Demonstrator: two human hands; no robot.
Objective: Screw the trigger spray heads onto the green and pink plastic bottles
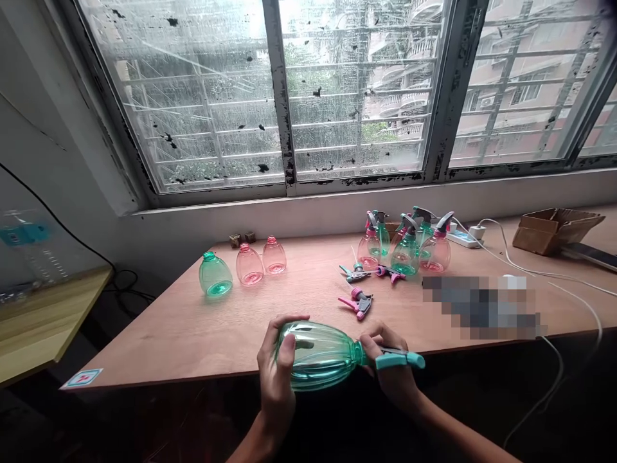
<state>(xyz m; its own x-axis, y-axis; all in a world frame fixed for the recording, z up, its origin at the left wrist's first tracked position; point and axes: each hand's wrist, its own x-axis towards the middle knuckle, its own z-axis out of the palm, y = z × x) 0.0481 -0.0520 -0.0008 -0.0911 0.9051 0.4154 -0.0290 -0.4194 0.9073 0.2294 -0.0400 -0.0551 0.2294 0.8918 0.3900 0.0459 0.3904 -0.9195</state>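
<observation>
I hold a clear green spray bottle (pixel 322 354) on its side at the near edge of the wooden table (pixel 193 328). My left hand (pixel 277 373) wraps around the bottle's round base. My right hand (pixel 390 370) grips the neck, where a teal trigger sprayer head (pixel 400 360) sits on the bottle. Loose sprayer heads lie just beyond on the table: a pink one (pixel 357 302), and two more (pixel 371 273) farther back.
One green (pixel 214 275) and two pink bare bottles (pixel 261 260) stand at the left back. Several assembled spray bottles (pixel 409 244) cluster at the back right, beside a white power strip (pixel 465 238) with cables. A cardboard box (pixel 554 228) sits far right, under a dirty window.
</observation>
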